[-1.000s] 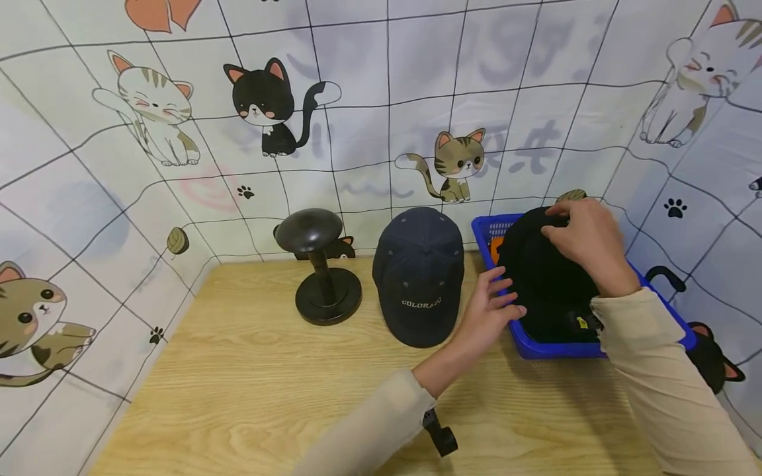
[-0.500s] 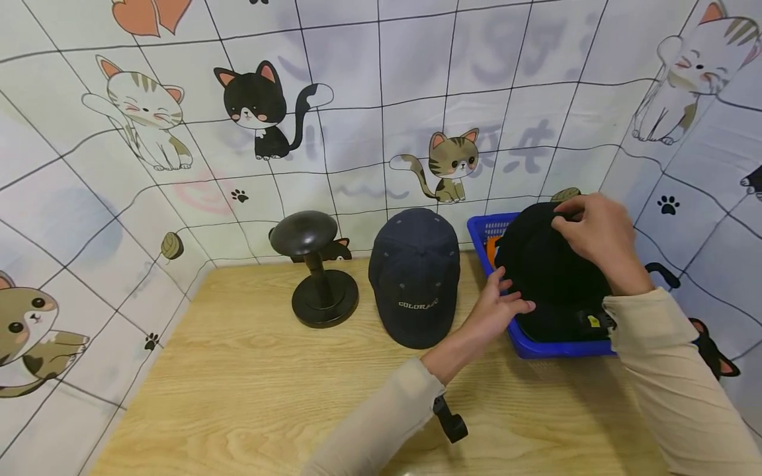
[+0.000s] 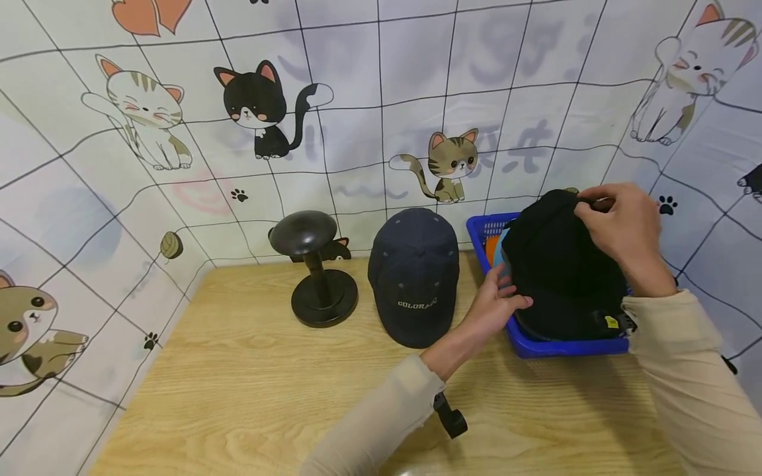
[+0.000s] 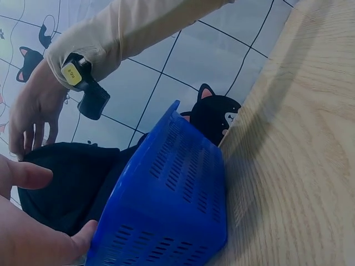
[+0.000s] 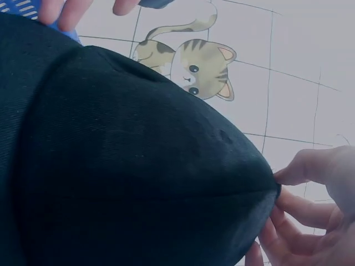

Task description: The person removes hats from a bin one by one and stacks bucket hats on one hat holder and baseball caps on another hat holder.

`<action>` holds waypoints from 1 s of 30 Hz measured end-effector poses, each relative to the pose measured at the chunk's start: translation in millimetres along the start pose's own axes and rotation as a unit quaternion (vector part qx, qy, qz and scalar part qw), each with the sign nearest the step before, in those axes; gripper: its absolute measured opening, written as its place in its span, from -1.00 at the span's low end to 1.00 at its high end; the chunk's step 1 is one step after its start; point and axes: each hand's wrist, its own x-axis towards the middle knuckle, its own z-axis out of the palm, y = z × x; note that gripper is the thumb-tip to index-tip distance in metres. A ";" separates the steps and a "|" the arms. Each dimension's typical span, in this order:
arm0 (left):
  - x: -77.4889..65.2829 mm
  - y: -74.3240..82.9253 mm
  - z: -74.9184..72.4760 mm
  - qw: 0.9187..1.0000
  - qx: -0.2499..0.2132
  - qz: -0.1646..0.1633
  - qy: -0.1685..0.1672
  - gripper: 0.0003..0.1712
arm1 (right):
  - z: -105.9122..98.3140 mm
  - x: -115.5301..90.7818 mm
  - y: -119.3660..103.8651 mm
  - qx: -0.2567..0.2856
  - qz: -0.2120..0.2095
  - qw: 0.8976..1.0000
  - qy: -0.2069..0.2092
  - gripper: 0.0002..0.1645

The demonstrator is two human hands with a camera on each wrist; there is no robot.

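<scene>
My right hand (image 3: 628,228) pinches a black cap (image 3: 556,264) by the top of its crown; the right wrist view shows thumb and fingers (image 5: 305,169) meeting on the crown's tip. The cap is tilted over a blue plastic basket (image 3: 553,349), its brim low near the basket's front. At the basket's left rim rests my left hand (image 3: 491,307), fingers loosely spread beside the cap. In the left wrist view one fingertip (image 4: 85,235) touches the rim. Light blue fabric (image 3: 501,248) and something orange (image 3: 491,250) show inside the basket, mostly covered.
A navy cap lettered COLORADO (image 3: 415,277) lies on the wooden table (image 3: 250,370), left of the basket. Further left stands a black hat stand (image 3: 321,268) with a rounded top. Cat-patterned sheets (image 3: 357,99) wall the table at the back and sides.
My right hand has moved right and slightly up, drawing the black cap's crown with it. More light blue fabric now shows under the cap's left side. My left hand has stayed by the rim.
</scene>
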 end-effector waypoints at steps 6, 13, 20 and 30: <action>3.3 4.4 -2.0 0.999 0.039 0.020 0.012 -0.18 | -7.0 1.7 -1.8 0.018 0.001 0.999 0.027 -0.56; 6.4 9.5 -0.5 1.000 -0.002 0.022 -0.008 -0.05 | -19.8 2.7 -3.8 0.034 0.011 0.998 0.045 -0.53; 10.0 12.7 1.0 0.998 -0.041 0.037 -0.027 0.00 | -40.0 10.9 -16.3 0.034 0.020 0.998 0.047 -0.52; 15.7 5.5 1.4 0.997 -0.062 0.044 -0.023 -0.05 | -28.1 -7.6 -2.5 0.055 -0.016 0.998 -0.004 -0.57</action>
